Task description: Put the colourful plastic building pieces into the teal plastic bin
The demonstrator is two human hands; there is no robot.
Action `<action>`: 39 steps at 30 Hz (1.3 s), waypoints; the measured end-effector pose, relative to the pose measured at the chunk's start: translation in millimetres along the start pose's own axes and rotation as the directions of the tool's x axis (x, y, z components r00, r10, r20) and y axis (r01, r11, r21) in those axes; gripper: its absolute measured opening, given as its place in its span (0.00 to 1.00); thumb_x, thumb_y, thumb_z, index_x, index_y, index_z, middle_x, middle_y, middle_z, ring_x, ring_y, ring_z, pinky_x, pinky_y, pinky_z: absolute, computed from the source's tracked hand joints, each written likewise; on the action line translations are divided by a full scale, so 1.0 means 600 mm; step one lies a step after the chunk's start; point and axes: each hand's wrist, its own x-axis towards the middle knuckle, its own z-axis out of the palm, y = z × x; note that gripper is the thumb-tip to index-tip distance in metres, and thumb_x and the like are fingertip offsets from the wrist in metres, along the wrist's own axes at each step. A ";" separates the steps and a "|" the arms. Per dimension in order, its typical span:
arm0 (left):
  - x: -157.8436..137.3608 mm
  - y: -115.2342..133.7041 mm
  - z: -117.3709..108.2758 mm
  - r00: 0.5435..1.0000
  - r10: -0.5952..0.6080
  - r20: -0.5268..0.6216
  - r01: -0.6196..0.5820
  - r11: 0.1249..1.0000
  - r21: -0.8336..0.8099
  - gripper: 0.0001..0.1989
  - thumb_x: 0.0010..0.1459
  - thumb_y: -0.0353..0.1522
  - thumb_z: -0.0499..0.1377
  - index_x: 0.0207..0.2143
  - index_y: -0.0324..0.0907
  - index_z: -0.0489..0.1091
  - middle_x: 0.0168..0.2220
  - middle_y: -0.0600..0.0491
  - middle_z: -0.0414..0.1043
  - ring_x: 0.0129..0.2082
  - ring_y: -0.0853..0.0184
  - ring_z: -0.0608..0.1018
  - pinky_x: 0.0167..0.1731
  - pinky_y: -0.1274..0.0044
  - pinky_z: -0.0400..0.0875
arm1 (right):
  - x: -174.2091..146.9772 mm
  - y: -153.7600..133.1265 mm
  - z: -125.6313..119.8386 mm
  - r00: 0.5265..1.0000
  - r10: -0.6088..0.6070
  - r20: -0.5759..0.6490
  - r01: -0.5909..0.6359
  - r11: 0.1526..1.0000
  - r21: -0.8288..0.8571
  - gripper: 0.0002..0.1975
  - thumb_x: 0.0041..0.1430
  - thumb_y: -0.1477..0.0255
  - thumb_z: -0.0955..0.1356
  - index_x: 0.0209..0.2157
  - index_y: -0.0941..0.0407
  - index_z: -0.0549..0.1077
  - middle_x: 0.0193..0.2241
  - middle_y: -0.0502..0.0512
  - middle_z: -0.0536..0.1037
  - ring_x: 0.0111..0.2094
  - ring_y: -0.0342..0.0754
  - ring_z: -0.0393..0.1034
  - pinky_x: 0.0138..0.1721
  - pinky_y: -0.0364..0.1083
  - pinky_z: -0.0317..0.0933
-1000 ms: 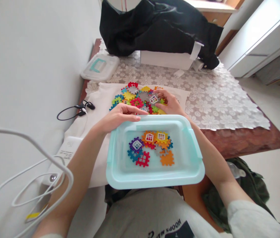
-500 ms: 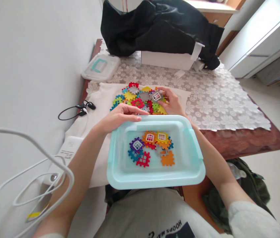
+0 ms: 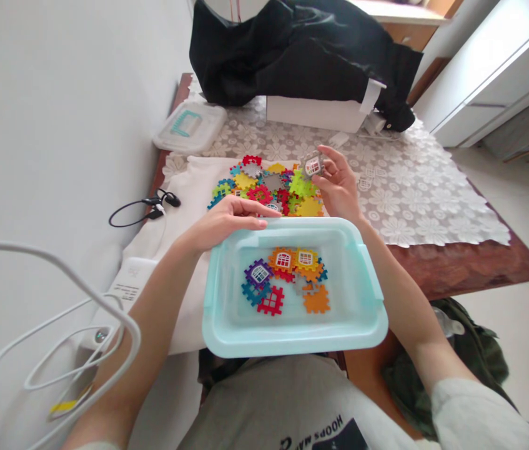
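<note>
My right hand (image 3: pixel 338 186) pinches a grey toothed building tile (image 3: pixel 313 165) with a white window, lifted over the right side of a pile of colourful building tiles (image 3: pixel 259 194). My left hand (image 3: pixel 231 219) lies at the far left rim of a light-blue plastic tub (image 3: pixel 236 342), its thumb over the rim and its fingers along the outside. Inside the tub lie several tiles, among them a purple one (image 3: pixel 259 273) with a white window, a red one (image 3: pixel 271 301) and an orange one (image 3: pixel 316 300). The tub hides the near edge of the pile.
Black earphones (image 3: pixel 154 203) rest left of the pile on a white cloth (image 3: pixel 193 181). Behind are a clear lid (image 3: pixel 192 128) with a teal handle and a white box (image 3: pixel 313 114) under black fabric (image 3: pixel 301 53). A white cable (image 3: pixel 128 325) loops at the left front.
My right hand has raised the grey window tile off the pile, moving up and right, uncovering green and yellow tiles. My left hand and the tub have stayed in place.
</note>
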 end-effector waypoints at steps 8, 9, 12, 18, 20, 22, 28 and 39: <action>-0.001 0.002 0.002 1.000 -0.005 0.003 0.005 1.000 -0.012 0.21 0.56 0.39 0.74 0.51 0.41 0.87 0.40 0.48 0.86 0.30 0.70 0.78 0.27 0.81 0.66 | -0.011 -0.061 -0.030 0.994 0.047 0.103 -0.053 0.997 0.062 0.45 0.62 0.38 0.67 0.75 0.42 0.60 0.61 0.60 0.79 0.60 0.64 0.78 0.58 0.67 0.75; -0.001 0.002 0.002 1.000 -0.008 0.003 0.008 1.000 -0.010 0.21 0.56 0.39 0.74 0.51 0.41 0.87 0.39 0.48 0.86 0.30 0.70 0.77 0.27 0.81 0.65 | -0.015 -0.069 -0.031 0.988 0.061 0.141 -0.073 0.994 0.079 0.46 0.61 0.37 0.68 0.74 0.43 0.62 0.60 0.60 0.80 0.58 0.64 0.78 0.57 0.66 0.75; -0.001 0.003 0.001 1.000 -0.011 0.004 0.011 1.000 0.000 0.23 0.56 0.39 0.74 0.52 0.41 0.87 0.40 0.48 0.86 0.30 0.69 0.77 0.27 0.81 0.65 | -0.025 -0.089 -0.032 0.936 0.101 0.337 -0.156 0.978 0.139 0.48 0.53 0.37 0.73 0.69 0.46 0.70 0.55 0.60 0.83 0.53 0.63 0.81 0.52 0.62 0.78; 0.000 0.003 0.000 1.000 -0.005 0.000 0.005 1.000 0.011 0.23 0.56 0.39 0.74 0.53 0.41 0.86 0.38 0.49 0.85 0.29 0.70 0.76 0.26 0.82 0.65 | -0.032 -0.098 -0.032 0.755 0.005 0.656 -0.242 0.932 0.271 0.38 0.49 0.41 0.78 0.54 0.51 0.84 0.55 0.63 0.83 0.57 0.66 0.80 0.57 0.64 0.75; 0.000 0.003 0.000 1.000 -0.011 -0.005 0.011 1.000 0.021 0.24 0.56 0.40 0.74 0.53 0.40 0.86 0.36 0.49 0.84 0.28 0.70 0.76 0.25 0.82 0.64 | -0.031 -0.094 -0.027 0.807 -0.012 0.591 -0.205 0.932 0.299 0.36 0.50 0.38 0.75 0.50 0.49 0.85 0.57 0.63 0.82 0.60 0.67 0.78 0.61 0.66 0.73; 0.000 0.003 0.000 1.000 -0.010 0.000 0.010 1.000 0.023 0.24 0.56 0.40 0.74 0.54 0.40 0.86 0.38 0.48 0.85 0.29 0.70 0.76 0.25 0.82 0.64 | -0.027 -0.085 -0.020 0.864 0.018 0.504 -0.176 0.947 0.267 0.34 0.55 0.36 0.71 0.48 0.49 0.84 0.56 0.62 0.82 0.58 0.64 0.79 0.60 0.65 0.74; -0.001 0.006 0.002 1.000 -0.009 0.005 0.009 1.000 0.015 0.23 0.56 0.39 0.73 0.53 0.41 0.86 0.41 0.47 0.86 0.31 0.69 0.78 0.27 0.81 0.67 | -0.011 -0.024 -0.006 0.993 0.032 0.112 0.000 0.962 -0.273 0.30 0.64 0.44 0.72 0.58 0.49 0.80 0.61 0.60 0.80 0.65 0.62 0.72 0.67 0.64 0.67; -0.001 0.005 0.002 1.000 -0.014 0.005 0.014 1.000 -0.019 0.22 0.56 0.38 0.74 0.52 0.42 0.87 0.39 0.49 0.85 0.30 0.71 0.76 0.26 0.83 0.65 | -0.014 0.018 -0.001 0.982 0.047 0.182 0.064 0.825 -0.562 0.16 0.61 0.64 0.73 0.48 0.53 0.83 0.54 0.62 0.84 0.54 0.63 0.79 0.62 0.65 0.71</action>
